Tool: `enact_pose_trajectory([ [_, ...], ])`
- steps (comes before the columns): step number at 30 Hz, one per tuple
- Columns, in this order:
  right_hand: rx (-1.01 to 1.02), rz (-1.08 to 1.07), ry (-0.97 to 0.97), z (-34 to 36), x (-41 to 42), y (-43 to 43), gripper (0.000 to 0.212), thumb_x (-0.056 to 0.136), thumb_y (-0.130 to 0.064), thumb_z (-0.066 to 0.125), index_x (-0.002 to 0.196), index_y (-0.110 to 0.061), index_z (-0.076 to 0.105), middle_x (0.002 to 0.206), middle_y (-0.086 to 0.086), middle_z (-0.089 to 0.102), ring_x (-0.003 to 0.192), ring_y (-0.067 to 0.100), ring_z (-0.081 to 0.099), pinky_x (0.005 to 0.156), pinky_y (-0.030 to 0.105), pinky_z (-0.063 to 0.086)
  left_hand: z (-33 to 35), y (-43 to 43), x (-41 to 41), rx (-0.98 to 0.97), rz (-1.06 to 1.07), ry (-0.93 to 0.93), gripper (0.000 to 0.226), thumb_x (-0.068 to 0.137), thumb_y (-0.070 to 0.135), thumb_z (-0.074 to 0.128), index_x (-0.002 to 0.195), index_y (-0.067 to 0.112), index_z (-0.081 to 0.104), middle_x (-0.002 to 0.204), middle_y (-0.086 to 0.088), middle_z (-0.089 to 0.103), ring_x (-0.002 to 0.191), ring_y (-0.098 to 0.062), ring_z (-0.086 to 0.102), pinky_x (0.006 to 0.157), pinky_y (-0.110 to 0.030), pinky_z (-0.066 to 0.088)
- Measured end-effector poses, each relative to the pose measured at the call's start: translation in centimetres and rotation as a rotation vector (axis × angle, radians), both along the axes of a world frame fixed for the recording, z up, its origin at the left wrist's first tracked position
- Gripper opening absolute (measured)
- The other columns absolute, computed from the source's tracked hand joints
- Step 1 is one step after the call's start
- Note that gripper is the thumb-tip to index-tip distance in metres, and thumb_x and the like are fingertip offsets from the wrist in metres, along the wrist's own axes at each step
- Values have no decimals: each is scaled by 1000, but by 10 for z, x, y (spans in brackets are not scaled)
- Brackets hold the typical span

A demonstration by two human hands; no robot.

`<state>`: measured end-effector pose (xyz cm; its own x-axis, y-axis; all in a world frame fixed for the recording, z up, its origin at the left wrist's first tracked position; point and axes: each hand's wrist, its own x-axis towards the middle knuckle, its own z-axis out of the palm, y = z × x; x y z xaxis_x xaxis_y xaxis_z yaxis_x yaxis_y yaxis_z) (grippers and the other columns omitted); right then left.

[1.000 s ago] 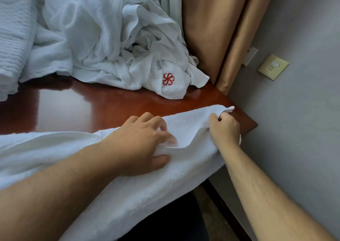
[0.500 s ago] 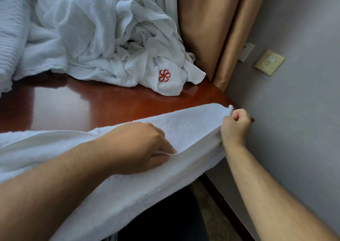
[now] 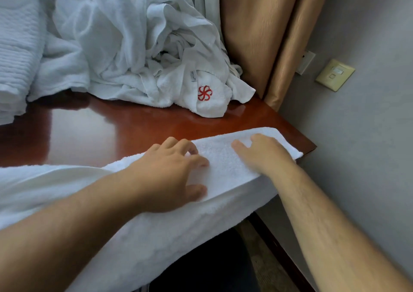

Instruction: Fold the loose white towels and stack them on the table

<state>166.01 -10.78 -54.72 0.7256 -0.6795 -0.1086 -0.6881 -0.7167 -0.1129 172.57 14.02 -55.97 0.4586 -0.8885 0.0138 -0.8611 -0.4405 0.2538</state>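
Observation:
A white towel lies folded lengthwise along the near edge of the dark red wooden table, and its lower part hangs over the edge. My left hand rests on the towel's middle with fingers spread and thumb on the front fold. My right hand lies flat on the towel's right end, fingers straight. A heap of loose white towels, one with a red flower logo, sits at the back of the table.
Folded ribbed white towels are stacked at the back left. Tan curtains hang behind the table's right corner. A grey wall with a switch plate runs close along the right side.
My right hand has let go of the towel's right corner and now lies flat on that end. My left hand has uncurled and spread on the towel.

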Motion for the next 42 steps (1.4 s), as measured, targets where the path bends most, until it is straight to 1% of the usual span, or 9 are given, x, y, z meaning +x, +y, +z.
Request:
enact_pose_trajectory([
  [3,50,-8,91,-15,10,7,92,96,-76,20,162,-15,2,170,12,-4,155,37,0,123,53,8,-17,0,-14,44,36,-51,70,96,68,15,159,40,1,169,5,-4,154,-15,-7,124,-37,-4],
  [7,18,-12,55,-26,23,5,91,96,-74,13,162,-14,-6,169,13,-12,155,37,-11,123,53,-3,-23,-1,-4,51,83,-70,80,87,74,-6,159,40,-9,167,8,-17,154,-13,-18,124,-40,-11],
  [16,64,-57,-496,-9,38,-34,54,95,-47,52,139,-16,57,141,8,57,130,33,48,100,40,39,-8,5,46,53,77,-179,79,84,70,3,158,45,17,168,12,10,155,-8,9,125,-38,15],
  [18,-70,-257,-382,-7,15,-58,61,90,-56,53,133,-12,57,134,12,59,124,37,49,97,47,41,-8,4,46,47,83,-183,76,87,68,7,158,45,17,168,13,11,154,-8,10,125,-38,15],
  [23,221,-212,-193,13,-2,-80,78,83,-57,74,137,-3,55,136,15,60,120,36,57,80,36,42,-10,6,44,27,90,-195,80,84,70,2,158,46,18,168,14,12,154,-6,11,125,-33,13],
  [30,678,-187,-367,33,1,-92,38,77,-37,86,103,-16,66,117,8,70,95,26,67,74,37,52,-13,5,46,24,93,-213,79,83,70,1,157,47,18,167,16,13,153,-3,10,124,-30,13],
  [36,154,-121,-19,29,2,-93,91,67,-70,80,127,-5,58,120,11,63,97,26,56,84,39,47,-14,5,47,-9,90,-208,78,84,70,4,157,48,22,166,17,17,152,-4,14,123,-30,16],
  [40,-284,-156,-312,28,2,-62,55,84,-43,73,130,-18,57,131,13,56,121,35,51,100,47,42,-11,5,42,-52,101,-253,71,88,66,15,151,45,39,155,18,38,140,-9,35,111,-34,32],
  [42,-201,62,-506,24,13,-24,31,92,-30,60,122,-19,62,126,12,56,117,34,52,95,42,42,-8,6,36,-102,134,-308,61,87,60,24,134,40,58,130,14,54,117,-14,49,93,-35,43],
])
